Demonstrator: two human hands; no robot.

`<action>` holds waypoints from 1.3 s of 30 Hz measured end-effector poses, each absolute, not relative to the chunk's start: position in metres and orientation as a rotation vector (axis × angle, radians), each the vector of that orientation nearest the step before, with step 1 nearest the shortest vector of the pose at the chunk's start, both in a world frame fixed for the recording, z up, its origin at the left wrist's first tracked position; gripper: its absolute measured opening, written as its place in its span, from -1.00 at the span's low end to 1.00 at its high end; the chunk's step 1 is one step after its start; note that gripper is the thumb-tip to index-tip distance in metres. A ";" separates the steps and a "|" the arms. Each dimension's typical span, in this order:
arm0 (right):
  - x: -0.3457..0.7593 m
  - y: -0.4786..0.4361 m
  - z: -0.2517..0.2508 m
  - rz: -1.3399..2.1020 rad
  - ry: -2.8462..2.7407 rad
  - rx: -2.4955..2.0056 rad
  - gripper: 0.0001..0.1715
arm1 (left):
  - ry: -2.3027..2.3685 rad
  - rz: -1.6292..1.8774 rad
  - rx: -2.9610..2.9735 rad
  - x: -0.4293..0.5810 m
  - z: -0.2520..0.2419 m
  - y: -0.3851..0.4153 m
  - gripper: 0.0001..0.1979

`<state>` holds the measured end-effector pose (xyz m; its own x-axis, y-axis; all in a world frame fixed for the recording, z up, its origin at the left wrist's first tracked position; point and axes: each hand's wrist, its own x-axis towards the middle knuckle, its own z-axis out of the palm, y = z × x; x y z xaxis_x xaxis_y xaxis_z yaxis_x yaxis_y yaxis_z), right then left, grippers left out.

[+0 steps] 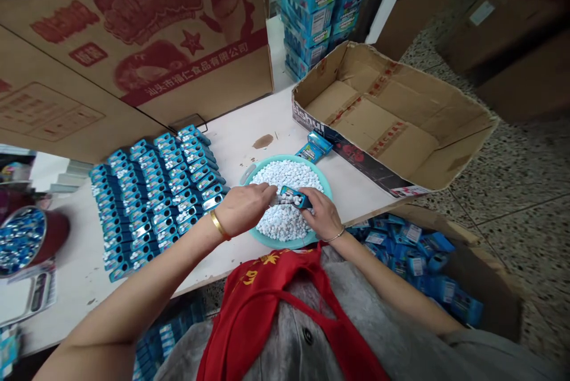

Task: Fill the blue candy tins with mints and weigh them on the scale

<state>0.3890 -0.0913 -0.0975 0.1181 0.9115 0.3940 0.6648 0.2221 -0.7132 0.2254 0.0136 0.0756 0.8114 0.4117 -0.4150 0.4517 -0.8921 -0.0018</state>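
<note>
A round turquoise basin full of small white candies sits on the white table in front of me. Over it, my right hand grips a small blue box with its thumb and fingers. My left hand is closed at the box's left end, on a small scoop-like piece carrying white candies; its handle is hidden in the fingers. Two more blue boxes lie just behind the basin. Rows of blue boxes with round openings stand to the left.
A shallow open carton lies at the right, with stacked blue packs behind it. Large cartons stand at the back left. A carton below right holds blue boxes. A red bucket is far left.
</note>
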 end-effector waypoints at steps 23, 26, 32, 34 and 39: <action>0.405 -0.100 -0.100 0.511 -1.158 -1.630 -0.55 | 1.099 -0.500 2.465 0.182 -0.102 0.014 -0.79; 0.405 -0.101 -0.100 0.541 -1.090 -1.651 -0.54 | 1.064 -0.419 2.437 0.200 -0.123 0.010 -0.78; 0.405 -0.102 -0.103 0.546 -1.029 -1.670 -0.51 | 0.968 -0.283 2.360 0.178 -0.103 0.017 -0.71; 0.406 -0.102 -0.103 0.527 -1.052 -1.668 -0.51 | 0.904 -0.186 2.342 0.168 -0.085 0.019 -0.72; 0.406 -0.099 -0.102 0.458 -1.226 -1.661 -0.56 | 0.727 0.010 2.401 0.166 -0.027 0.024 -0.74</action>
<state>0.4057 -0.0992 -0.1019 0.4188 0.8762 0.2384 0.5056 -0.0070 -0.8627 0.1664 0.0241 -0.0270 0.8481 0.5037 -0.1644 0.4988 -0.6544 0.5683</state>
